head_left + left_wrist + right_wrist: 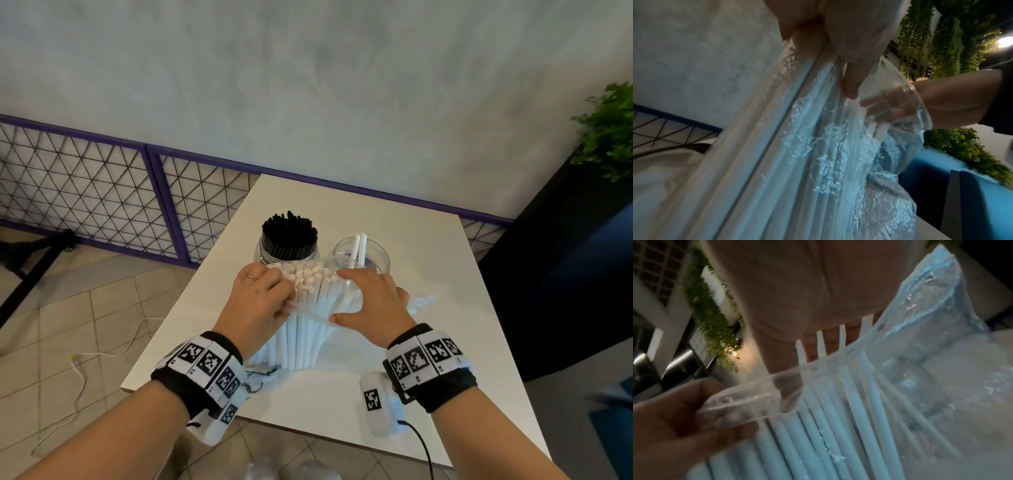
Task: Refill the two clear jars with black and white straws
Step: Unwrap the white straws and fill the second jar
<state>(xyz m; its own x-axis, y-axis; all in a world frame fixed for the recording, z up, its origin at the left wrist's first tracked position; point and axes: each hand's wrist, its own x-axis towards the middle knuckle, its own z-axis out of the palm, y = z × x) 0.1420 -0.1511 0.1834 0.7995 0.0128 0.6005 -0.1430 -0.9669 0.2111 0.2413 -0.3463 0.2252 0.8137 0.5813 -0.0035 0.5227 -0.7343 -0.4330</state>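
Head view. Nearest the camera are two forearms in black-and-white coded wristbands [202, 370]. Beyond them, the left hand [257, 301] curls its fingers round the near-left side of a standing bundle of white paper straws [301, 329]. The right hand [371, 308] lies over the bundle's right side, fingers fairly straight, thumb pressed under the crinkled clear plastic bag [418, 303] that trails off to its right. Whether that thumb pinches the film cannot be told here. Just beyond the grip stands a clear jar packed with black straws [289, 240]. Beside it, past the right fingertips, a clear jar holding only two white straws [361, 255] awaits filling. All rests on a white square table [428, 260].

Left wrist view. The left fingers [851, 81] press film against the straws. The right hand shows through the plastic, fingers spread. The jars are out of frame.

Right wrist view. The left thumb and fingers [684, 412] plainly pinch a fold of the bag's mouth, a fact hidden from the head camera. Straw tips emerge above the film edge, beneath the right palm.

Assessment: the step is stripping the bag. Advised: keep the bundle upright and firmly gathered while peeling film downward, lest loose straws fan out and topple the nearly empty jar.
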